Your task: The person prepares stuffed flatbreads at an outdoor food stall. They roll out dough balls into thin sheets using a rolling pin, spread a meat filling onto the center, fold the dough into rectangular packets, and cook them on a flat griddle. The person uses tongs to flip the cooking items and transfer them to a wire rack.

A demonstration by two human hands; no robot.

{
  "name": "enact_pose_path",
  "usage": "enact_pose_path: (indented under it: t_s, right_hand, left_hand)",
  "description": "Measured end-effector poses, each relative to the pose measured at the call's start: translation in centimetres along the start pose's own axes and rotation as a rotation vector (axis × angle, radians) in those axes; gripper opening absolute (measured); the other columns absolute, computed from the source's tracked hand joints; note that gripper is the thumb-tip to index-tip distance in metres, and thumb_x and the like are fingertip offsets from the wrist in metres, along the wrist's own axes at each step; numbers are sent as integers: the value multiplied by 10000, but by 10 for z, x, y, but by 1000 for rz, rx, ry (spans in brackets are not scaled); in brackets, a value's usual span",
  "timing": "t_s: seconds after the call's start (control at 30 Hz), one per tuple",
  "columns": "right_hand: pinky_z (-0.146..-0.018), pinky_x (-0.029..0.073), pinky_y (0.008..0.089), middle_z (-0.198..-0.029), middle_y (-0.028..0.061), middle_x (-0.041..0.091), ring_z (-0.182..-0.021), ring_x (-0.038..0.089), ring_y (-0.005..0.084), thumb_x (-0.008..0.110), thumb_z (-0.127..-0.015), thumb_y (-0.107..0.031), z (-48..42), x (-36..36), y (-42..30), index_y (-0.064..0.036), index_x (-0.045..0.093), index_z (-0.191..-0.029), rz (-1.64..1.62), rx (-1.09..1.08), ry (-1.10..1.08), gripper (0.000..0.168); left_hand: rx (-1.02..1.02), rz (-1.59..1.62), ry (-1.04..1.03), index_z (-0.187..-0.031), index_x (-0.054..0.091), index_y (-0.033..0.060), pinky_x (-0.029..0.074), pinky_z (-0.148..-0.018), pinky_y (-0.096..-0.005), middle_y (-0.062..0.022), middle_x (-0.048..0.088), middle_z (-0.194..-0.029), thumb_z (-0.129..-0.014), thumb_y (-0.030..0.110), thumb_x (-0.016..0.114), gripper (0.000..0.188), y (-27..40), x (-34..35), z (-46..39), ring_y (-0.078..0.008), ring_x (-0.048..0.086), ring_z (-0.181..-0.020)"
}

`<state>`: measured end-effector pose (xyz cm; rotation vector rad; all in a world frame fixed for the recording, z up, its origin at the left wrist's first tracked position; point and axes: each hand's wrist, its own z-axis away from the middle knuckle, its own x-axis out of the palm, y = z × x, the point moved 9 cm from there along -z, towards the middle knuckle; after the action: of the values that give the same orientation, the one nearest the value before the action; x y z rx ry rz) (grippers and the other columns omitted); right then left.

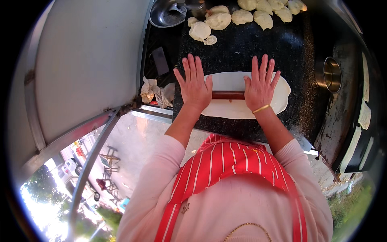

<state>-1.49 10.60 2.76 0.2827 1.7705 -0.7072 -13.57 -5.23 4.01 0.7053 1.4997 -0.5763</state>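
A long oval sheet of rolled dough (239,109) lies on the black speckled stone worktop (239,51). Across it runs a reddish-brown wooden rolling pin (228,95). My left hand (195,84) rests flat over the pin's left end, palm down, with its fingers spread and pointing away from me. My right hand (261,84) lies the same way over the other end, a gold bangle at its wrist. The palms hide both ends of the pin. Beyond my hands, several pale dough pieces (218,21) sit along the far part of the worktop.
A metal bowl (152,15) with a utensil stands at the far left, near crumpled cloth or paper (148,89) and a dark flat object (160,61). To the right are a round metal container (332,75) and a black surface bearing dough strips (350,149). A pale panel (90,54) borders the left.
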Motion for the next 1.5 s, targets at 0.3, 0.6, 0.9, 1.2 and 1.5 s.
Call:
enact_pose_path:
  t_s: [0.3,0.6,0.9,1.2,1.5]
  right_hand:
    - [-1180,90,637,-1649,156,221,-1530,156,384,639,-907,-302,-39,-3,3,-133,363,-1544,-6,-17,76,714]
    - [-1185,75,634,-1650,147,217,-1533,145,373,633,-927,-288,-44,4,4,-138,354,-1547,-35,-25,5,697]
    - [-1187,116,618,-1637,143,255,-1517,206,351,589,-953,-304,-96,13,13,-103,352,-1536,-11,20,132,661]
    - [-1215,92,571,-1642,150,238,-1537,156,326,525,-993,-274,11,11,9,-80,303,-1556,-38,32,-79,635]
    - [-1220,133,542,-1582,124,373,-1515,229,302,429,-1026,-316,80,15,-1,-80,440,-1482,112,-100,-124,514]
  left_hand:
    - [-11,-6,122,-1558,265,1,26,-1198,-623,-201,208,-1642,-945,320,529,740,-5,-7,-35,-356,144,-1537]
    - [16,34,63,-1563,270,33,17,-1192,-633,-187,208,-1645,-946,286,539,720,-2,-3,-42,-358,155,-1534]
    - [70,-29,261,-1559,284,37,48,-1187,-636,-174,232,-1640,-963,266,516,680,-5,-11,-102,-365,196,-1521]
    - [21,-26,-24,-1571,249,31,28,-1198,-628,-169,165,-1663,-970,276,487,691,5,7,-3,-341,150,-1539]
    - [111,4,-22,-1503,399,52,100,-1203,-610,-148,331,-1602,-1007,325,472,571,22,13,76,-333,220,-1516]
